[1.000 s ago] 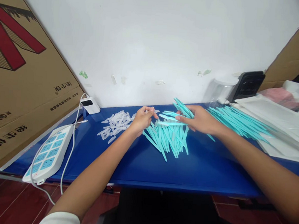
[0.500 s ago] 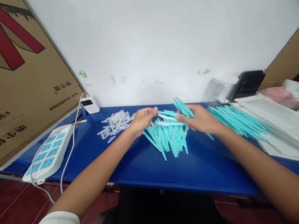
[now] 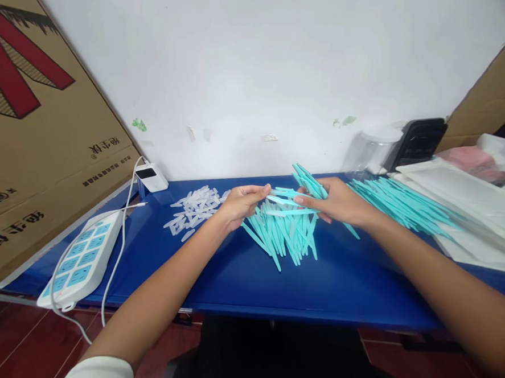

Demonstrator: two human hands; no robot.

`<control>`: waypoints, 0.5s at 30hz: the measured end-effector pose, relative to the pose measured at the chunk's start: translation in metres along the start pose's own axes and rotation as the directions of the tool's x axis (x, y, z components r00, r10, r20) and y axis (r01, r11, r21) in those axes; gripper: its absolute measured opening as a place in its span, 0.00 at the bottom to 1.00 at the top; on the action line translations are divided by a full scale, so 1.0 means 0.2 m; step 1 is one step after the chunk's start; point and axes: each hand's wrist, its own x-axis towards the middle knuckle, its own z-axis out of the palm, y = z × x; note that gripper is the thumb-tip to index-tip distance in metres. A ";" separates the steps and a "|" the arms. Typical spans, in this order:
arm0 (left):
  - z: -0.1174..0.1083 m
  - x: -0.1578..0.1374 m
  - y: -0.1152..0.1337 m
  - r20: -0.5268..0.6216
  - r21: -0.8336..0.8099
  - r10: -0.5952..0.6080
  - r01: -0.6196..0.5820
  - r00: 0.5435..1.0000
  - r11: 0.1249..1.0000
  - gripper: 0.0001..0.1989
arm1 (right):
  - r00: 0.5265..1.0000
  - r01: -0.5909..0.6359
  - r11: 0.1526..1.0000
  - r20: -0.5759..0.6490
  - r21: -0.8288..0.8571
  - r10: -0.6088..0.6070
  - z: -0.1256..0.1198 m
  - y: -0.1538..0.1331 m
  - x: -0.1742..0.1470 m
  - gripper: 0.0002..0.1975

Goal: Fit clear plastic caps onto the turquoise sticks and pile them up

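Note:
My left hand [image 3: 248, 203] is closed in a pinch, thumb against forefinger. At its fingertips is a small clear plastic cap, mostly hidden now, meeting the tip of a slim teal razor [image 3: 289, 193]. My right hand [image 3: 335, 200] is closed round a bunch of these teal eyebrow razors [image 3: 308, 178], several sticking out toward the left. Under both hands a loose heap of teal razors [image 3: 286, 234] lies on the blue table [image 3: 246, 285]. A pile of translucent caps [image 3: 198, 205] is spread left of my left hand.
More teal razors [image 3: 401, 206] lie at the right beside white plastic bags [image 3: 482, 209]. Behind them stand a clear jar [image 3: 374, 151] and a black device [image 3: 418, 143]. A power strip [image 3: 83, 255], cables and a small white device [image 3: 151, 176] are on the left, near a large cardboard box [image 3: 58, 143].
My left fingertips have moved slightly right, closer to the razor tips, covering the clear cap that showed between. A lower razor in my right hand has tilted a little. The piles look the same.

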 end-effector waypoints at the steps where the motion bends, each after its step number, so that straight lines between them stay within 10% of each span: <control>1: -0.01 0.00 0.00 0.009 -0.016 -0.013 0.013 1.000 1.000 0.27 | 1.000 -0.004 1.000 0.009 0.010 0.004 0.00 0.00 0.00 0.26; 15: -0.01 -0.01 0.02 0.060 -0.060 -0.086 0.090 0.994 0.994 0.24 | 0.998 -0.022 0.991 0.056 0.133 0.015 0.04 0.02 0.00 0.27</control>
